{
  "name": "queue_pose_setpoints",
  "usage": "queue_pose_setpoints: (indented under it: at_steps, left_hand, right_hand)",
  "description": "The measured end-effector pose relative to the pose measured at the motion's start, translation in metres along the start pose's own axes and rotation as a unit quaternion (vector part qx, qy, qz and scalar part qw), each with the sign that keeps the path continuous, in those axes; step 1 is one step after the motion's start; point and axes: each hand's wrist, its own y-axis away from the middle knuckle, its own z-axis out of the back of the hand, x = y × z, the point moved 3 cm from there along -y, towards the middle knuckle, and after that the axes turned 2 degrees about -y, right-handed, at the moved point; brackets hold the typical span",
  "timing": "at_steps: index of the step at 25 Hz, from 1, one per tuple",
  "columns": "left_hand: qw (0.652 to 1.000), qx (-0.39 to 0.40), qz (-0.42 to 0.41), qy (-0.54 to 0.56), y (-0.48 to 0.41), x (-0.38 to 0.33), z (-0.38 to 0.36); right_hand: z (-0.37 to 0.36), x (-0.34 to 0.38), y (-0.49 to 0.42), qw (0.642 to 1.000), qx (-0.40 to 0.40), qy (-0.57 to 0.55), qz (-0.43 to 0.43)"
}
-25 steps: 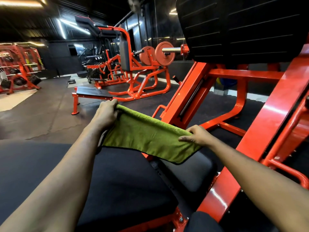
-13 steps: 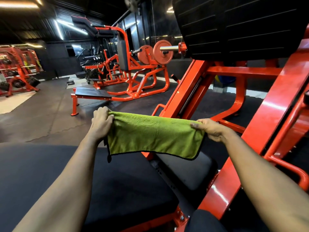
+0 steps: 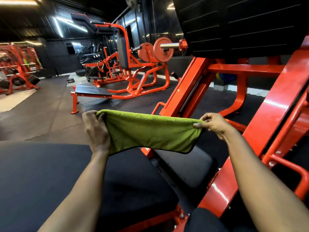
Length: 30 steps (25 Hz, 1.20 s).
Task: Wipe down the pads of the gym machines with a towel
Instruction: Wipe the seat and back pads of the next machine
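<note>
A green towel is stretched between my two hands in mid-air, folded over along its top edge. My left hand grips its left end with curled fingers. My right hand pinches its right top corner between thumb and fingers. Below the towel lies the big black back pad of the orange leg press machine, and to its right the smaller black seat pad. The towel hangs just above both pads and touches neither.
The machine's orange frame rails rise on the right, with the black ribbed foot plate overhead. An orange flat bench and a plate-loaded machine stand ahead on the dark rubber floor. Orange racks line the far left.
Both hands have lifted the towel off the seat pad and pulled it taut and level. My right hand changed from resting on it to pinching its corner.
</note>
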Motion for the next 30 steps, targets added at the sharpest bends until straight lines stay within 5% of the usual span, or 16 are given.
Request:
queue_pose_setpoints:
  at_steps: [8,15,19,25,30]
  left_hand:
    - [0.997,-0.021,0.048,-0.049,-0.005,0.009,0.002]
    - [0.999,-0.005,0.029,-0.029,0.007,0.0,0.008]
    - [0.997,-0.073,-0.007,0.031,0.011,-0.011,0.014]
    - [0.976,0.152,0.11,-0.11,0.005,-0.002,-0.02]
    - [0.941,0.331,0.014,-0.064,0.031,-0.054,-0.061]
  right_hand:
    - [-0.004,-0.017,0.013,0.974,0.14,-0.176,-0.007]
    - [-0.005,-0.016,0.009,0.992,0.12,0.024,-0.027]
    - [-0.002,-0.002,0.011,0.993,0.046,-0.112,0.007]
    - [-0.032,-0.015,-0.004,0.974,-0.222,0.017,-0.031]
    - [-0.109,0.017,0.02,0.991,-0.127,0.024,0.038]
